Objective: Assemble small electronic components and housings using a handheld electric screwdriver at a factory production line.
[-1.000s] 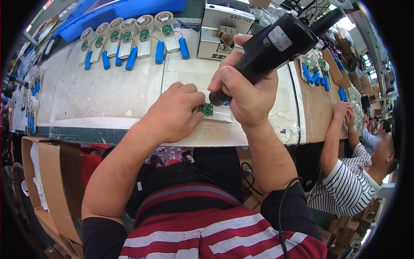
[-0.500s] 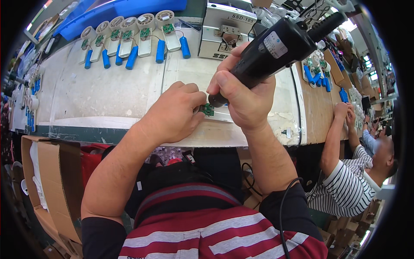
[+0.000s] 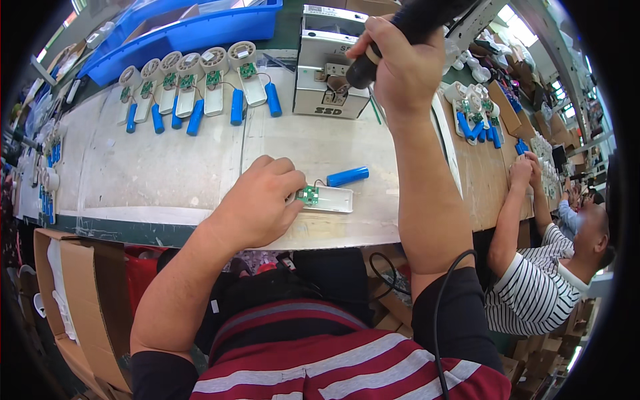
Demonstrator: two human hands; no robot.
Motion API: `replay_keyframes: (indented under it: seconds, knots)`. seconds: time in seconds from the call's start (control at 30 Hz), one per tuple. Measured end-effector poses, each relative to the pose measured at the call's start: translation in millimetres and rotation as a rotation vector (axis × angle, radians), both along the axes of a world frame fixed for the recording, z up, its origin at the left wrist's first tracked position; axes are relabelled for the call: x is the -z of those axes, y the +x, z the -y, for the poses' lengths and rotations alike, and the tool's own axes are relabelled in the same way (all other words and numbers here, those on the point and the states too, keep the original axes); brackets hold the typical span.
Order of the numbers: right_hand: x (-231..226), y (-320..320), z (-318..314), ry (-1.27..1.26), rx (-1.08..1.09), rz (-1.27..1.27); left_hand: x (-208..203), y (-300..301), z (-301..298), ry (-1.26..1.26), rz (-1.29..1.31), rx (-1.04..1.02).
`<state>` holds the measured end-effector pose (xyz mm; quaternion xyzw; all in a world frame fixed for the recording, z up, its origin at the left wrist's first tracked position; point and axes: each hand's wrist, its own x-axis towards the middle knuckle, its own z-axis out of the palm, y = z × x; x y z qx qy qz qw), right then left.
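My right hand [image 3: 410, 80] is wrapped round a black electric screwdriver [image 3: 427, 19], raised at the upper right. Its blunt lower end is just in front of a silver metal screw feeder [image 3: 330, 100]; the bit cannot be made out. My left hand [image 3: 257, 203] grips the left end of a white plastic fan housing [image 3: 337, 200] on the bench, its fingers hiding that end. Inside the housing sits a green circuit board [image 3: 308, 195]. A blue cylindrical battery [image 3: 348, 176], joined by a wire, lies just behind it.
Several similar fan units [image 3: 213, 80] with blue batteries stand in a row at the back left. Behind them is a blue bin [image 3: 247, 27]. A co-worker [image 3: 533, 287] sits at right near more units [image 3: 477, 113]. A cardboard box [image 3: 87, 293] stands lower left.
My right hand has lifted the screwdriver up and away from the housing toward the screw feeder, uncovering the housing and battery. My left hand keeps its hold on the housing.
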<state>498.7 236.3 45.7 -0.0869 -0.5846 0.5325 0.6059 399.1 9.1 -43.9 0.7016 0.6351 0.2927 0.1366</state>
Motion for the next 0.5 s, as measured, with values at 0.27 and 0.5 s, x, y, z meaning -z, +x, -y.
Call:
replay_keyframes:
  seconds: [0.27,0.5]
  knots:
    - [11,-20,-32,-0.02,-0.003,0.009,-3,1,-1,-0.021,-0.002,-0.008]
    - [15,-25,-42,-0.068,-0.021,0.051,-3,1,-2,-0.028,-0.001,-0.009]
